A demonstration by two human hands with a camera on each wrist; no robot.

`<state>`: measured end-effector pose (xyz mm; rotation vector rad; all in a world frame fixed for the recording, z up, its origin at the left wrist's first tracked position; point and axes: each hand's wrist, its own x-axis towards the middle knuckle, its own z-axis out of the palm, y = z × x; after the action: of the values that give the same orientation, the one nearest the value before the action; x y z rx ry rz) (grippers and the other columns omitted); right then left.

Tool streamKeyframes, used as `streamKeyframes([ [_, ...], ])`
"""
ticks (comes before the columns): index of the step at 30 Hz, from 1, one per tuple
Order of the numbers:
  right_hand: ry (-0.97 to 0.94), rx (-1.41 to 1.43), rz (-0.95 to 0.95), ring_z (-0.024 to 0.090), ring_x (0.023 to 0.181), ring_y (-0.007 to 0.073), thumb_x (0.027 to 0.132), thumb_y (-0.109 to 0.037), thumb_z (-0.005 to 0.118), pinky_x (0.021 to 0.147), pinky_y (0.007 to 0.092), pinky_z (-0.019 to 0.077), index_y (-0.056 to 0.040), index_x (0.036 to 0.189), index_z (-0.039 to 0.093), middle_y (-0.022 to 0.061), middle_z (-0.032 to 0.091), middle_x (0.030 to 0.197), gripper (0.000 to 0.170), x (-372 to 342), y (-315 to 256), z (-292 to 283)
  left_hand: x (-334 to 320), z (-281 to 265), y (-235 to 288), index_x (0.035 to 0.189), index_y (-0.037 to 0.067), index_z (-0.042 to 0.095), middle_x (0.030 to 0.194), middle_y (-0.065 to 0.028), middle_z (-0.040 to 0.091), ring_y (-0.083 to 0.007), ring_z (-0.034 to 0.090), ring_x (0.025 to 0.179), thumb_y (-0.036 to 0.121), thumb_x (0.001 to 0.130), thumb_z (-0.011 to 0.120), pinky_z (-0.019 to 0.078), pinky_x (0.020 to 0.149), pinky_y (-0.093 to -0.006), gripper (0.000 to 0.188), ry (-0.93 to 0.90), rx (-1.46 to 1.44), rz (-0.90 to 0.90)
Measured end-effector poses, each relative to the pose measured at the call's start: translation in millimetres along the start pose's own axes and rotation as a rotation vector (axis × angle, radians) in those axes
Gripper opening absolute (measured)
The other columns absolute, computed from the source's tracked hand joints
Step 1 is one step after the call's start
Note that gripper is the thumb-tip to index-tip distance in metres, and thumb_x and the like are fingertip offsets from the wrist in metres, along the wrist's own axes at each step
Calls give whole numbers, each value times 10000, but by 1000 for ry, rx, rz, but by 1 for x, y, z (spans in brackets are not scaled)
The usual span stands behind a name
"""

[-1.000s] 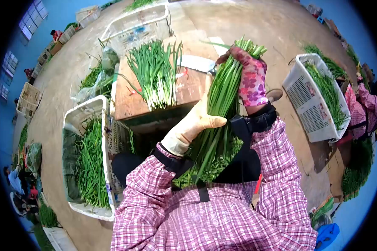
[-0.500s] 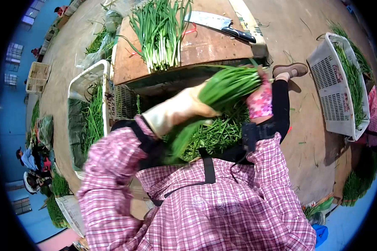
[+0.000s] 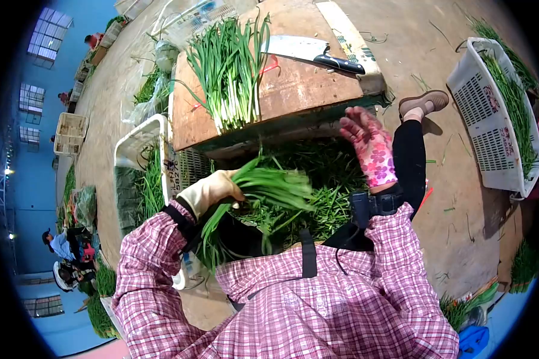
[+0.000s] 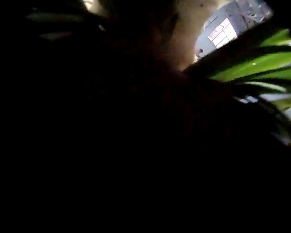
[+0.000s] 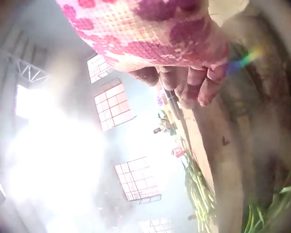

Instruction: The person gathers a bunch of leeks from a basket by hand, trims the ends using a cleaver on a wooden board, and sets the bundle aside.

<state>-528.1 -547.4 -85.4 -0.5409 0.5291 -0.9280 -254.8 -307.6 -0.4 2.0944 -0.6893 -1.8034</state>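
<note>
In the head view the left hand point(image 3: 211, 190), in a cream glove, grips a bunch of green stalks point(image 3: 275, 184) over the lap; the bunch is blurred at its right end. The left wrist view is mostly dark, with green leaves point(image 4: 262, 65) at the right. Apart from the bunch, the right hand point(image 3: 371, 146) in a pink flowered glove is raised with relaxed fingers, holding nothing. Its fingers hang loosely in the right wrist view point(image 5: 184, 58). Cut greens point(image 3: 329, 212) lie below, between the hands.
On the wooden board point(image 3: 308, 84) lie a pile of green stalks point(image 3: 230, 72) and a knife point(image 3: 299, 48) with a black handle. White crates of greens stand at the left point(image 3: 123, 157) and right point(image 3: 491, 128). A shoe point(image 3: 428, 102) rests near the board's right corner.
The right hand has let go of the bunch and stands apart from it. The left hand has moved down and left with the bunch, now lying sideways. The head view has tilted, showing the knife whole.
</note>
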Motion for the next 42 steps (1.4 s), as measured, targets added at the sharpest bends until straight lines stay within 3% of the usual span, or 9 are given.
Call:
streamKeyframes([
  [11,-177,-661,298,626,701,111,983,-167,613,623,248,508,32,1094,681,61,684,829,238,-17,1,10,-90,22,-8,1219,5,605,1000,-109,697,-127,637,735,-109,804,652,532,573,-252,433,26,-192,52],
  [19,-535,-1662,159,630,1122,323,902,-397,648,957,378,485,-78,1199,691,165,687,1176,438,-32,40,53,-113,25,-22,1241,-2,599,965,-88,687,-126,625,673,-105,790,636,515,554,-252,464,109,-187,129],
  [23,-508,-754,539,648,897,141,904,-281,704,815,277,500,10,1238,650,102,728,1014,447,-28,72,44,-117,29,-20,1267,15,589,879,-42,655,-112,605,603,-98,801,621,496,555,-245,480,130,-142,141],
  [28,-62,-910,191,647,706,109,907,-92,676,645,253,505,14,984,720,60,724,813,137,-2,71,7,-125,22,-30,1288,32,585,858,-34,656,-106,607,596,-87,805,629,500,554,-247,499,152,-141,152],
  [32,-604,-941,361,606,943,89,912,-185,718,800,247,483,-46,1384,531,41,684,1101,526,-24,57,48,-119,17,-28,1195,-9,607,898,-64,666,-143,625,640,-107,795,670,523,559,-271,416,162,-78,121],
  [33,-631,-840,379,608,896,83,901,-174,722,775,247,484,-34,1289,614,25,701,1015,426,-28,62,51,-117,17,-27,1195,-11,607,899,-66,667,-144,628,644,-109,793,673,525,558,-273,418,144,-100,128],
  [37,-256,-938,162,618,740,94,890,-168,724,682,268,510,-31,1088,711,23,715,884,241,-11,66,31,-114,8,-38,1174,-32,609,933,-90,681,-152,637,654,-121,774,689,535,554,-282,417,100,-234,186],
  [39,38,-727,413,655,749,136,886,-170,731,700,265,528,-45,1158,699,51,743,946,301,4,61,8,-116,5,-41,1161,-39,610,953,-100,687,-154,637,653,-125,769,687,535,552,-281,408,110,-291,229],
  [42,-448,-759,310,628,760,96,929,-255,686,645,278,509,-34,1124,696,49,713,890,295,-25,77,8,-111,8,-32,1140,-38,615,940,-83,677,-135,614,624,-125,768,659,525,559,-257,385,158,-329,179],
])
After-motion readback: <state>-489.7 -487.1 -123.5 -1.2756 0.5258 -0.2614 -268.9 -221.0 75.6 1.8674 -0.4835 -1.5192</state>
